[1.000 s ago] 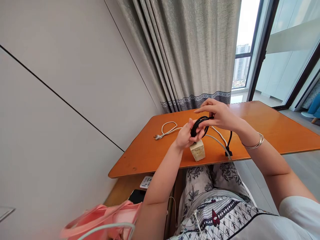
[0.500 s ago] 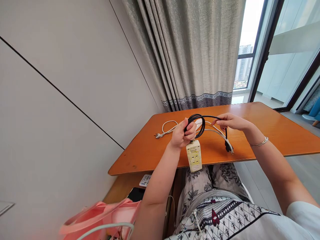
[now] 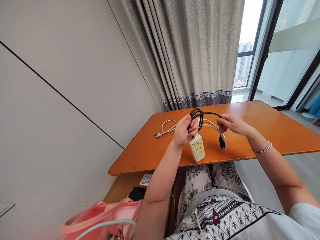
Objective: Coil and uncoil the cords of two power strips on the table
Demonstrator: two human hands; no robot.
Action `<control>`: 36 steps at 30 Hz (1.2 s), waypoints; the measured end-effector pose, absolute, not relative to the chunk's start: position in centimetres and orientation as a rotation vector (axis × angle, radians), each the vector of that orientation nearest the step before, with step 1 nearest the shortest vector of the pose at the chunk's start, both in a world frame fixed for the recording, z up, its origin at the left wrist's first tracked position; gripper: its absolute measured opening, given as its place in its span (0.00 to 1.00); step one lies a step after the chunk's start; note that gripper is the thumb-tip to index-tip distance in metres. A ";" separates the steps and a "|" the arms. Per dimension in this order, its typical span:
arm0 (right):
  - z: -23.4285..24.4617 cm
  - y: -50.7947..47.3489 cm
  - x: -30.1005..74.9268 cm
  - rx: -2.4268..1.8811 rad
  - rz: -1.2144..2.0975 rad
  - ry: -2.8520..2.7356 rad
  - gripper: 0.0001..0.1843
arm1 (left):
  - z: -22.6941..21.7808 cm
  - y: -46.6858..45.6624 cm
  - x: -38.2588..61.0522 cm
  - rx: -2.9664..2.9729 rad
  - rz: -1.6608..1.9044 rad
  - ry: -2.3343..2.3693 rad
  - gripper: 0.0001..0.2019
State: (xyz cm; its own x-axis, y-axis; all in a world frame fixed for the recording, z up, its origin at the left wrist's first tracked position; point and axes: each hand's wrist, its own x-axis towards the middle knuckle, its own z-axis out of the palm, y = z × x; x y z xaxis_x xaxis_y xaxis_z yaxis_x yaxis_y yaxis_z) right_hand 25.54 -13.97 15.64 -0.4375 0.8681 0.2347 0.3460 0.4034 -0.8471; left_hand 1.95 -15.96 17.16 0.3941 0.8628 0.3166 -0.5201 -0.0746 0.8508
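My left hand [image 3: 185,130] is closed around the coils of a black power cord [image 3: 200,116]. Just below that hand, a yellowed white power strip [image 3: 197,148] with several sockets hangs tilted near the table's front edge. My right hand [image 3: 231,124] pinches the cord's free end, and the black plug [image 3: 222,141] dangles under its fingers. Behind both hands a white cable [image 3: 210,122] lies on the table; its white plug [image 3: 158,135] rests to the left. My left hand hides part of the coil and where the cord meets the strip.
The orange-brown wooden table [image 3: 140,150] extends over my lap. A pink bag [image 3: 105,216], a dark phone-like slab [image 3: 137,193] and a white labelled object [image 3: 145,179] are at lower left. A grey curtain [image 3: 197,50] hangs behind the table, beside a glass door [image 3: 292,60].
The power strip has risen from over my lap to the table's front edge and tilted. My right hand has slid along the cord toward its plug, which shifted slightly left and up.
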 end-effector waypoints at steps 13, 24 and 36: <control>11.6 -13.2 25.4 -1.047 0.911 -1.809 0.23 | 15.7 -15.0 2.3 1.284 1.204 0.377 0.30; 8.3 -12.5 27.0 -1.185 0.917 -2.174 0.12 | 16.0 -15.0 2.7 1.353 1.224 0.368 0.29; 6.4 -13.3 26.5 -1.155 0.135 -2.245 0.14 | 16.0 -15.3 2.8 1.258 1.194 0.429 0.28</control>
